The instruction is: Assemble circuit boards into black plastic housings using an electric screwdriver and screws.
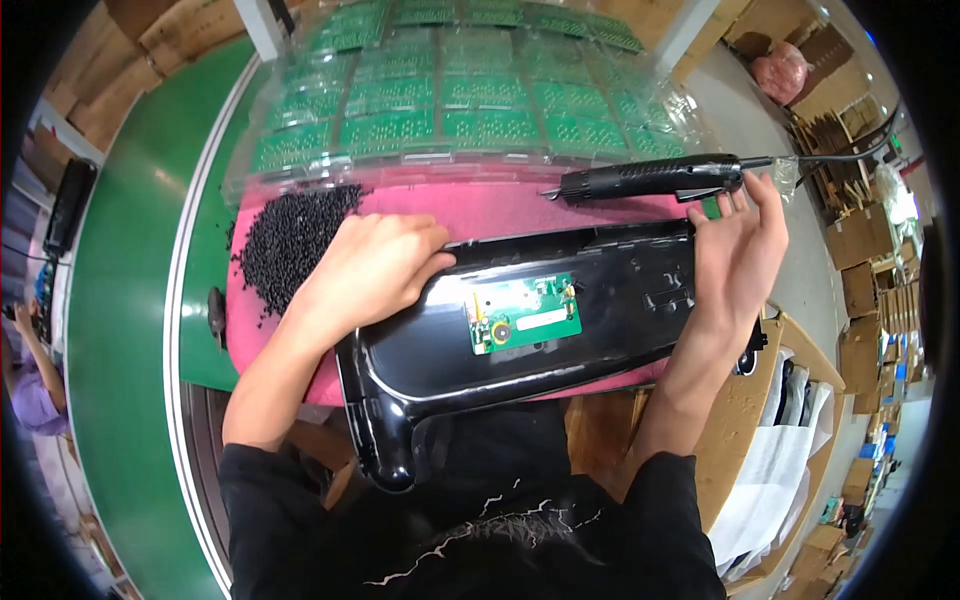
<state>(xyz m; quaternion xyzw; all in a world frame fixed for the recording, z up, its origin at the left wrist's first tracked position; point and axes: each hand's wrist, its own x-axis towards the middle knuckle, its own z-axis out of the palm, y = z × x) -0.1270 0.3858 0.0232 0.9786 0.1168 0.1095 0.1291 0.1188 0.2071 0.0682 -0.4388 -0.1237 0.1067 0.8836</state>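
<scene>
On the pink mat (490, 205), we clamp our left hand (385, 262) on the far edge of a black housing (425, 350) bearing a green circuit board (525, 302); our right hand (738, 245) splays loosely beside a black electric screwdriver (640, 181).

Black, pink and green, and it's bold!
Glossy black on the shell (425, 350), green patched with white on the board (525, 310), plain pink mat (500, 208), black driver (645, 180), black shirt (600, 530) streaked with jagged white!
</scene>
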